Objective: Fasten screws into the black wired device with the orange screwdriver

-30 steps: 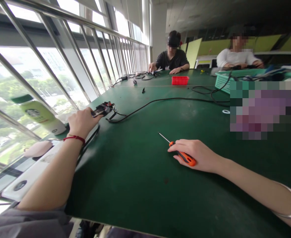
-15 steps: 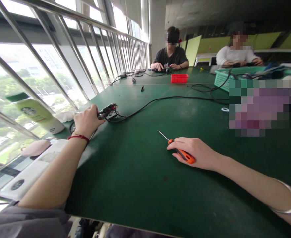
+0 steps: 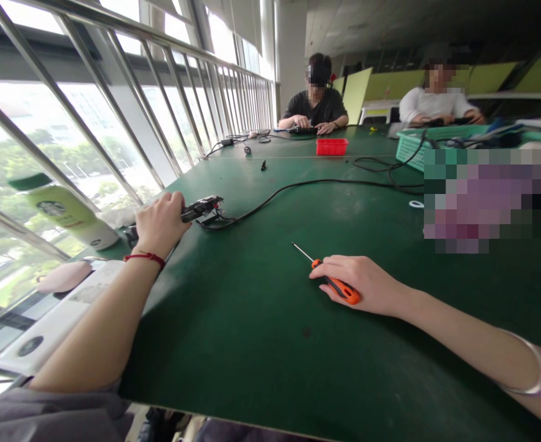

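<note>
My left hand [image 3: 159, 224] is closed around a small black device [image 3: 202, 207] with red and black wires, near the left edge of the green table [image 3: 261, 319]. A black cable [image 3: 298, 185] runs from the device across the table to the right. My right hand [image 3: 366, 285] rests on the table with its fingers curled over the orange handle of a screwdriver [image 3: 332, 283]. The screwdriver's thin metal shaft points away to the upper left.
A bottle with a green cap [image 3: 62, 212], a pink object [image 3: 62, 276] and a white box [image 3: 53, 328] lie by the window rail at left. Far off are a red tray [image 3: 331, 146], a teal basket [image 3: 412, 150], loose cables and two seated people [image 3: 316, 104].
My left hand has drawn the black device a little nearer and turned it flatter. My right hand and the screwdriver have stayed in place.
</note>
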A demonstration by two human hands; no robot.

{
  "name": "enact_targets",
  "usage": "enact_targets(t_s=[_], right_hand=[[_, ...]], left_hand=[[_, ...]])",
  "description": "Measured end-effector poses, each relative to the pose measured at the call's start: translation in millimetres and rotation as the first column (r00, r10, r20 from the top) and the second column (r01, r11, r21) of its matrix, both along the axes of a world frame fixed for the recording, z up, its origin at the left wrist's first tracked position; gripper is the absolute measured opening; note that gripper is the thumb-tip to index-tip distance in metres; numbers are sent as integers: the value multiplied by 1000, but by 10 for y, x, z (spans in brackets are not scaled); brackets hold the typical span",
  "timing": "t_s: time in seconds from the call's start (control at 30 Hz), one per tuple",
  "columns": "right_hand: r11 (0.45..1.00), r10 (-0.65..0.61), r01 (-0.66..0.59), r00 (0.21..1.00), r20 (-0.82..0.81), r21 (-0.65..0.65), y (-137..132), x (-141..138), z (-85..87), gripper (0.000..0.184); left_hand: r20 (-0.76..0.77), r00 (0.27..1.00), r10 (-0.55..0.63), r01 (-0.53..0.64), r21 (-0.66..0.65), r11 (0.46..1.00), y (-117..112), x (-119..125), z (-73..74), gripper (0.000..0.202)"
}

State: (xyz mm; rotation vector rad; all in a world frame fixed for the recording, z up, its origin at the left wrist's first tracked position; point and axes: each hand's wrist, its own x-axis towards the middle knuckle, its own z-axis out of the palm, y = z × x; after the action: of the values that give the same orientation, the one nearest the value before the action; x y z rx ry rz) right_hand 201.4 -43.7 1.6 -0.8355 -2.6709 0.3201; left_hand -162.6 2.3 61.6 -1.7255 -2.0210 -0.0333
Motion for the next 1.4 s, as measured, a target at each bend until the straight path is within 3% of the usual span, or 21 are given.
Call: enact_targets(t_s=[0.17, 0.37, 0.5, 0.6, 0.67, 0.77, 0.87, 0.93, 0.97, 1.03, 1.1, 1.17, 1.2, 1.3, 1.4], right_hand=[[1000, 5, -5, 1000, -5, -2, 2, -3, 12, 24], [996, -55, 45, 991, -123, -79, -5, -1, -22, 23], [965, -252, 209, 908, -335, -161, 7, 0, -32, 23], [939, -337, 320, 783, -523, -126, 36, 13, -14, 25], [923, -347, 374, 694, -632, -95, 51, 20, 6, 29], [901, -358, 426, 622, -696, -82, 51, 21, 28, 31], [895, -391, 432, 643, -659, -109, 45, 15, 19, 29], [900, -407, 415, 691, -597, -134, 53, 12, -7, 27], [902, -416, 406, 717, -559, -150, 60, 12, -22, 26], [897, -438, 403, 754, -489, -182, 78, 15, -50, 26], [889, -456, 412, 766, -453, -199, 93, 19, -67, 28], [884, -466, 423, 768, -439, -198, 99, 23, -70, 29], [883, -468, 426, 771, -432, -196, 100, 24, -68, 29], [876, -481, 443, 776, -408, -189, 98, 22, -55, 27], [871, -490, 449, 779, -391, -197, 99, 23, -46, 28]], left_hand=[[26, 999, 29, -30, 36, 999, -42, 63, 8, 29], [87, 994, 59, -77, 216, 973, -60, 113, 12, 38], [82, 995, -54, 24, 332, 943, -82, 206, 41, 41], [48, 971, -236, 203, 363, 910, -128, 431, 13, 41], [38, 907, -419, 385, 328, 863, -177, 670, -67, 39], [13, 714, -700, 680, 227, 697, -260, 1094, -275, 36], [11, 532, -847, 839, 124, 529, -298, 1434, -482, 33], [67, 491, -869, 863, 100, 495, -273, 1530, -549, 36], [105, 490, -865, 862, 91, 499, -243, 1525, -553, 38], [180, 539, -823, 827, 75, 558, -150, 1401, -506, 39], [233, 675, -700, 706, 72, 705, -25, 1133, -423, 39], [263, 834, -485, 482, 79, 872, 111, 766, -356, 39], [257, 879, -402, 396, 77, 915, 175, 573, -341, 43], [234, 910, -343, 351, 10, 936, 319, 115, -364, 58], [262, 902, -342, 366, -45, 930, 386, 5, -421, 60]])
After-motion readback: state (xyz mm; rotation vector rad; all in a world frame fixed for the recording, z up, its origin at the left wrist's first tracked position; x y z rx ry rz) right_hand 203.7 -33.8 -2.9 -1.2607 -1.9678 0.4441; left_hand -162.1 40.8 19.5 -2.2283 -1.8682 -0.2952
